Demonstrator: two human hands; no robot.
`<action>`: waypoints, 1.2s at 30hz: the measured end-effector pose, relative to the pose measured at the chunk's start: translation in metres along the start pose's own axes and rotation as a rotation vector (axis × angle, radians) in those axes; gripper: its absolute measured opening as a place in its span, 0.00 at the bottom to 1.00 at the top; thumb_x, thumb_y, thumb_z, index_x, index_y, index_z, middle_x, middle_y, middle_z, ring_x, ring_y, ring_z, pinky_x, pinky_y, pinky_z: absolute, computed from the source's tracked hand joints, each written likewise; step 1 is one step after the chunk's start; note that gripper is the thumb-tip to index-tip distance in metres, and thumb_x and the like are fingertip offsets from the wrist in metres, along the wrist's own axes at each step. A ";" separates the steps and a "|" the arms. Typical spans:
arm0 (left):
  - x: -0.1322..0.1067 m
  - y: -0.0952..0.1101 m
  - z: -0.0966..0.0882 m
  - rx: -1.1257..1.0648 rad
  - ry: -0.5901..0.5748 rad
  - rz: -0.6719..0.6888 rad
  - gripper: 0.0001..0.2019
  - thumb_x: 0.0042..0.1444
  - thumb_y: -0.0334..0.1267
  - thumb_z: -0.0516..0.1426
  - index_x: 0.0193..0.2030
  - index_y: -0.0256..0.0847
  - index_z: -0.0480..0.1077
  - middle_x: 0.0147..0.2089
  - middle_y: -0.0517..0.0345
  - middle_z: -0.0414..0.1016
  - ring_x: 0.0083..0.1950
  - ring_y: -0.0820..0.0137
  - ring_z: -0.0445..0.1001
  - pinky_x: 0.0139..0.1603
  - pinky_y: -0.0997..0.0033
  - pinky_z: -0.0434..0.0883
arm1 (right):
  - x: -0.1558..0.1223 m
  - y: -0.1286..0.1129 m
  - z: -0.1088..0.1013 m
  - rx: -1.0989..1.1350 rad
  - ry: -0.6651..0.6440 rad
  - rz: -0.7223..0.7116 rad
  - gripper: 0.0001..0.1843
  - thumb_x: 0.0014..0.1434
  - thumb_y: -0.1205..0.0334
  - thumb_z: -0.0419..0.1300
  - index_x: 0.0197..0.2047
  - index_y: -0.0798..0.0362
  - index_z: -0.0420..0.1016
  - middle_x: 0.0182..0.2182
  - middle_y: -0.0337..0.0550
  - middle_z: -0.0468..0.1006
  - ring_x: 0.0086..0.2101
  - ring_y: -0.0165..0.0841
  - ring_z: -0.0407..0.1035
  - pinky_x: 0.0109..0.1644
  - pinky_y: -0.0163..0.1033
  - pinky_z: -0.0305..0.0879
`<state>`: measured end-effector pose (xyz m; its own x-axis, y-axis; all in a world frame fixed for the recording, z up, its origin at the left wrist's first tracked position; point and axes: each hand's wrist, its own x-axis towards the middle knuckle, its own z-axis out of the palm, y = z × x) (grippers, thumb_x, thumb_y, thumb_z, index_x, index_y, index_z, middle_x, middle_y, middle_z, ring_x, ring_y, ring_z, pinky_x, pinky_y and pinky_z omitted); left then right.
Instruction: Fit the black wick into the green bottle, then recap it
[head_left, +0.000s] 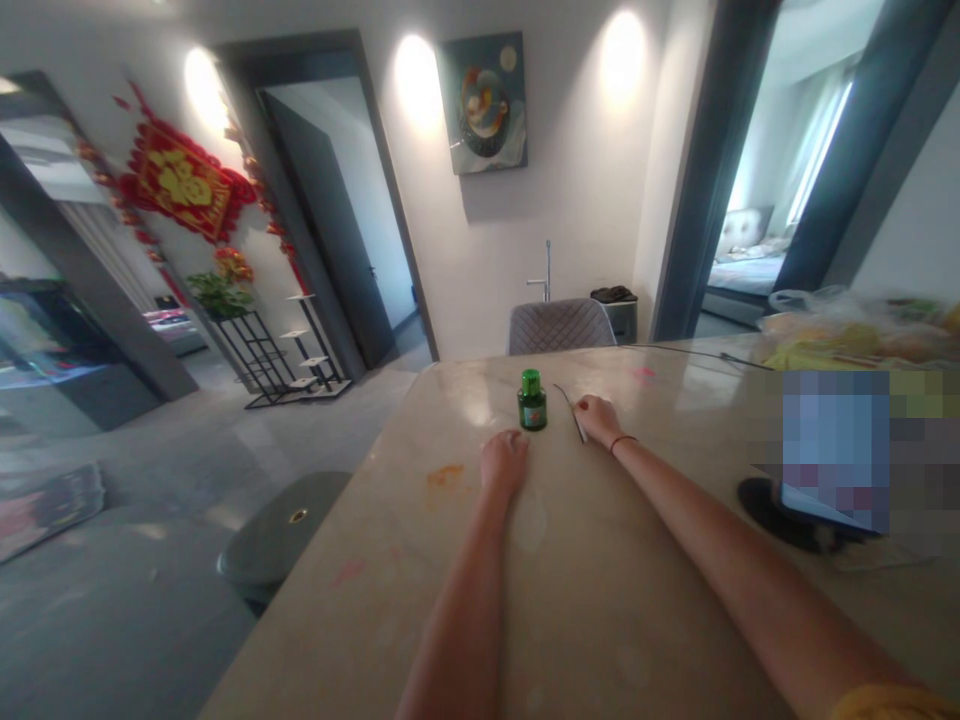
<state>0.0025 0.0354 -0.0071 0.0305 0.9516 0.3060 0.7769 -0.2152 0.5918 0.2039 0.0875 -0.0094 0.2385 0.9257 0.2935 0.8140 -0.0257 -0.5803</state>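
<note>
In the head view, the left hand (504, 462) rests curled on the stone table (352, 610), holding nothing visible, just beside a small green bottle (532, 402), which stands upright and capped. The right hand (598, 420) is loosely curled near a thin dark stick (571, 415); whether they touch is hard to tell.

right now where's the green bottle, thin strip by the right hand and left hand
Green bottle (532, 405), head view, on its body
Thin strip (576, 422), head view, on its middle
Left hand (504, 462), head view, on its back
</note>
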 end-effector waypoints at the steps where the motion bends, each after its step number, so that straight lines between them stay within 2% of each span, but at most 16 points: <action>1: 0.001 0.001 -0.001 -0.088 0.012 -0.057 0.14 0.55 0.47 0.50 0.37 0.39 0.70 0.39 0.51 0.74 0.41 0.68 0.71 0.45 0.69 0.65 | -0.002 0.001 -0.003 0.015 0.000 -0.010 0.16 0.56 0.54 0.51 0.23 0.53 0.71 0.26 0.48 0.76 0.32 0.34 0.70 0.34 0.34 0.59; 4: 0.003 0.006 -0.009 -0.353 0.002 -0.232 0.28 0.56 0.59 0.38 0.23 0.40 0.64 0.22 0.56 0.66 0.25 0.72 0.65 0.28 0.72 0.64 | -0.011 0.001 -0.018 0.213 -0.104 -0.024 0.28 0.58 0.46 0.43 0.14 0.51 0.63 0.14 0.43 0.67 0.22 0.31 0.65 0.30 0.35 0.58; 6: 0.003 0.007 -0.019 -0.468 -0.100 -0.266 0.35 0.53 0.62 0.24 0.16 0.41 0.56 0.15 0.60 0.56 0.17 0.76 0.56 0.19 0.74 0.59 | -0.020 -0.001 -0.030 0.426 -0.257 -0.008 0.34 0.58 0.39 0.33 0.10 0.50 0.53 0.09 0.38 0.57 0.15 0.29 0.56 0.26 0.34 0.57; 7: 0.002 0.007 -0.024 -0.533 -0.182 -0.269 0.35 0.50 0.63 0.21 0.14 0.42 0.52 0.13 0.61 0.51 0.15 0.77 0.51 0.16 0.75 0.55 | -0.026 -0.002 -0.035 0.537 -0.358 0.009 0.35 0.57 0.37 0.27 0.10 0.49 0.49 0.08 0.36 0.52 0.14 0.27 0.52 0.23 0.34 0.55; 9: 0.000 0.005 -0.033 -0.863 -0.564 -0.301 0.34 0.45 0.69 0.23 0.13 0.42 0.46 0.12 0.65 0.45 0.13 0.80 0.44 0.12 0.78 0.48 | -0.038 -0.003 -0.041 0.801 -0.659 0.064 0.35 0.52 0.32 0.22 0.11 0.48 0.44 0.07 0.34 0.47 0.12 0.26 0.45 0.18 0.32 0.51; 12: -0.003 -0.001 -0.040 -1.145 -0.987 -0.374 0.34 0.43 0.73 0.30 0.13 0.41 0.45 0.11 0.68 0.41 0.13 0.82 0.38 0.11 0.82 0.40 | -0.055 -0.002 -0.042 1.118 -1.099 0.155 0.36 0.49 0.28 0.25 0.10 0.49 0.42 0.07 0.31 0.44 0.12 0.23 0.39 0.14 0.30 0.43; 14: -0.005 -0.005 -0.040 -1.257 -1.125 -0.405 0.34 0.44 0.72 0.33 0.13 0.40 0.46 0.10 0.69 0.40 0.12 0.83 0.37 0.10 0.83 0.38 | -0.062 0.000 -0.039 1.253 -1.247 0.184 0.37 0.49 0.27 0.26 0.09 0.50 0.42 0.07 0.30 0.43 0.11 0.22 0.38 0.13 0.29 0.39; 16: -0.005 -0.008 -0.039 -1.353 -1.175 -0.411 0.33 0.45 0.71 0.36 0.13 0.39 0.47 0.10 0.69 0.41 0.12 0.83 0.37 0.09 0.84 0.38 | -0.066 0.003 -0.035 1.333 -1.295 0.198 0.37 0.49 0.27 0.27 0.09 0.51 0.42 0.07 0.30 0.43 0.11 0.22 0.38 0.13 0.29 0.38; 19: -0.002 -0.014 -0.038 -1.493 -1.066 -0.388 0.33 0.46 0.70 0.40 0.15 0.38 0.52 0.11 0.69 0.45 0.12 0.83 0.42 0.09 0.85 0.42 | -0.063 0.001 -0.032 1.314 -1.283 0.189 0.37 0.50 0.28 0.28 0.09 0.51 0.43 0.07 0.31 0.44 0.11 0.22 0.39 0.12 0.29 0.39; 21: 0.002 -0.017 -0.036 -1.576 -0.781 -0.357 0.32 0.46 0.69 0.42 0.20 0.37 0.59 0.14 0.66 0.53 0.13 0.81 0.51 0.11 0.84 0.51 | -0.057 -0.006 -0.032 1.257 -1.142 0.147 0.35 0.52 0.30 0.34 0.10 0.51 0.44 0.07 0.30 0.45 0.11 0.21 0.39 0.13 0.29 0.39; 24: 0.011 -0.018 -0.026 -1.374 -0.191 -0.309 0.29 0.50 0.64 0.45 0.37 0.37 0.65 0.31 0.54 0.70 0.31 0.74 0.71 0.30 0.77 0.68 | -0.038 -0.026 -0.031 1.052 -0.709 0.057 0.28 0.52 0.40 0.51 0.14 0.53 0.52 0.10 0.29 0.51 0.12 0.20 0.43 0.14 0.28 0.43; 26: 0.013 -0.015 -0.015 -0.914 0.030 -0.263 0.27 0.52 0.57 0.48 0.49 0.37 0.61 0.50 0.44 0.67 0.50 0.66 0.68 0.46 0.67 0.67 | -0.021 -0.042 -0.029 0.817 -0.402 0.002 0.20 0.49 0.46 0.58 0.19 0.54 0.60 0.14 0.31 0.60 0.14 0.22 0.52 0.18 0.29 0.51; 28: 0.011 -0.011 -0.003 -0.797 0.060 -0.223 0.32 0.46 0.50 0.58 0.55 0.37 0.57 0.62 0.41 0.55 0.63 0.60 0.54 0.60 0.61 0.55 | -0.004 -0.059 -0.026 0.614 -0.144 -0.067 0.15 0.46 0.52 0.61 0.31 0.56 0.68 0.23 0.38 0.70 0.22 0.25 0.63 0.27 0.31 0.61; 30: 0.004 -0.007 0.006 -0.543 0.016 -0.060 0.38 0.42 0.43 0.61 0.60 0.38 0.52 0.66 0.44 0.48 0.67 0.61 0.44 0.65 0.61 0.43 | 0.011 -0.074 -0.023 0.434 -0.021 -0.175 0.25 0.45 0.56 0.62 0.46 0.57 0.66 0.38 0.48 0.73 0.34 0.31 0.68 0.39 0.36 0.65; 33: -0.004 -0.005 0.010 -0.159 -0.060 0.065 0.42 0.45 0.44 0.59 0.64 0.37 0.43 0.67 0.44 0.43 0.68 0.61 0.40 0.66 0.60 0.39 | 0.022 -0.092 -0.021 0.215 -0.085 -0.370 0.27 0.49 0.61 0.60 0.53 0.57 0.64 0.49 0.53 0.70 0.47 0.35 0.66 0.50 0.38 0.60; 36: -0.005 -0.005 0.008 -0.075 -0.069 0.024 0.44 0.46 0.49 0.57 0.65 0.34 0.38 0.67 0.40 0.43 0.68 0.59 0.42 0.65 0.59 0.41 | 0.022 -0.101 -0.024 0.047 -0.157 -0.413 0.21 0.52 0.62 0.58 0.50 0.56 0.68 0.46 0.50 0.74 0.46 0.36 0.68 0.50 0.37 0.60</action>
<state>0.0032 0.0334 -0.0174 0.0935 0.9583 0.2699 0.7263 -0.2511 0.6398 0.1389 0.1013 0.0738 -0.1875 0.9010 0.3913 0.7984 0.3719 -0.4736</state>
